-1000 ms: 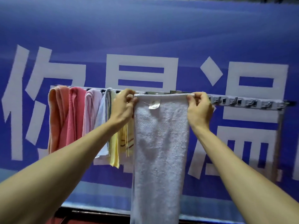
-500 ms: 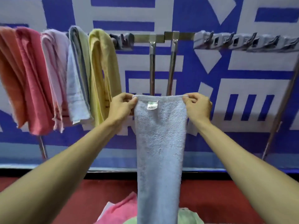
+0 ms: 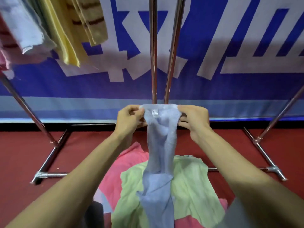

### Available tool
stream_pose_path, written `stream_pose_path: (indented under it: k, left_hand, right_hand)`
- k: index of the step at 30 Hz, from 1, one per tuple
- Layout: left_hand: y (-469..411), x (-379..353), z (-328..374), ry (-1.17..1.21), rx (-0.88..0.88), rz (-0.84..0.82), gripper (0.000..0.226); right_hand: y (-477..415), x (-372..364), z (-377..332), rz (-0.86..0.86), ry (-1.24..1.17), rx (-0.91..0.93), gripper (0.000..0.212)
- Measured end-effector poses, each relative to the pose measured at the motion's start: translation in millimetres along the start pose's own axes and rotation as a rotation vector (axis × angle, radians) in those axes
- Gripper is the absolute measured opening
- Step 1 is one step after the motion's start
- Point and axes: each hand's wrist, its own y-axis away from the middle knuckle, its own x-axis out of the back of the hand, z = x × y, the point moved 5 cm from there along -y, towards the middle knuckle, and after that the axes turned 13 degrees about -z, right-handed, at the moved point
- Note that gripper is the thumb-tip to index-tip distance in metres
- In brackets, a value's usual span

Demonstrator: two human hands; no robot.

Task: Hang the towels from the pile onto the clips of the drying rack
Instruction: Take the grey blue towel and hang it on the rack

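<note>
Head camera: a pale blue towel [image 3: 162, 145] is stretched by its top edge between the two hands, low in front of the drying rack [image 3: 153, 55]. The left hand [image 3: 130, 119] pinches the towel's left top corner between thumb and curled fingers. The right hand [image 3: 192, 120] pinches the right top corner in the same way, its other fingers folded under the edge. A small white label [image 3: 155, 113] sits just under the top hem, nearer the left hand.

Below the hands the towel narrows into a bunched strip and hangs straight down. Its lower part lies on the pile [image 3: 205, 195] of towels on the floor. In the pile a light green towel [image 3: 189, 186] is spread on top, and a pink towel [image 3: 130, 155] shows from under it on the left and at the bottom.

The top edge of the held towel is just in front of the rack's two middle poles, which rise side by side behind it. A slanting leg [image 3: 24, 104] of the rack runs down on the left to a metal base bar [image 3: 49, 155], and a matching leg stands on the right.

At the upper left the lower ends of hung towels show: a yellow towel [image 3: 65, 43], a striped towel [image 3: 92, 18] just right of it, and a whitish towel [image 3: 21, 25] to its left.

Behind the rack hangs a blue banner [image 3: 213, 86] with large white characters. The floor [image 3: 21, 153] is dark red.
</note>
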Motion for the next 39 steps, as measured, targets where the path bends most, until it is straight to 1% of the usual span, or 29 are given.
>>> stream_pose_path:
  k: [3,5,7,8,12,16,19,22,25,27,29,33,35,37,39]
  left_hand:
    - [-5.3,-1.3,9.6,-0.012,-0.057,0.002,0.014]
    - [-2.8,-1.2,11.8,-0.17,-0.11,0.026,0.01]
    - [2.9,-7.3,13.3,-0.334,-0.176,-0.014,0.004]
    - [5.5,-11.3,13.3,-0.366,-0.19,-0.036,0.003]
    - [13.0,-16.0,14.7,-0.383,-0.191,-0.019,0.004]
    - [20.1,-21.2,17.1,-0.469,-0.193,-0.051,0.006]
    - [23.7,-23.5,16.2,-0.435,-0.179,-0.073,0.015]
    - [25.9,-24.8,16.1,-0.45,-0.171,-0.109,0.024]
    - [32.2,-30.7,22.2,-0.509,-0.201,-0.192,0.047]
    - [35.7,-34.0,25.6,-0.494,-0.222,-0.24,0.061]
    - [35.0,-33.3,23.6,-0.437,-0.207,-0.237,0.065]
    - [28.8,-26.6,15.9,-0.337,-0.135,-0.221,0.078]
    - [25.7,-21.9,17.3,-0.312,-0.122,-0.225,0.08]
    - [25.6,-20.2,20.1,-0.328,-0.124,-0.249,0.081]
    - [28.4,-22.2,20.8,-0.424,-0.153,-0.284,0.081]
  right_hand:
    - [1.5,-16.1,-8.7,-0.076,-0.016,0.049,0.006]
    - [6.7,-25.6,-6.6,-0.108,-0.001,0.029,0.008]
    - [12.7,-32.8,-2.5,-0.139,0.016,0.006,0.011]
    - [15.4,-35.9,-1.8,-0.159,0.026,0.004,0.013]
    - [22.2,-41.4,-3.3,-0.215,0.05,0.036,0.011]
    - [29.3,-40.1,-2.4,-0.231,0.045,0.021,0.01]
    - [33.5,-40.3,-0.3,-0.264,0.054,0.007,0.015]
    - [31.9,-37.4,-1.5,-0.27,0.024,0.01,0.014]
    - [30.7,-35.5,-4.8,-0.29,0.037,0.037,0.013]
    - [30.8,-35.8,-5.8,-0.303,0.072,0.058,0.006]
    - [31.4,-36.3,-7.2,-0.314,0.062,0.062,0.004]
    - [30.2,-28.9,-17.2,-0.357,0.064,0.066,0.008]
    - [29.8,-25.9,-21.2,-0.382,0.082,0.067,0.011]
    - [30.2,-24.4,-22.3,-0.392,0.094,0.074,0.012]
    - [31.0,-24.6,-21.4,-0.399,0.098,0.077,0.009]
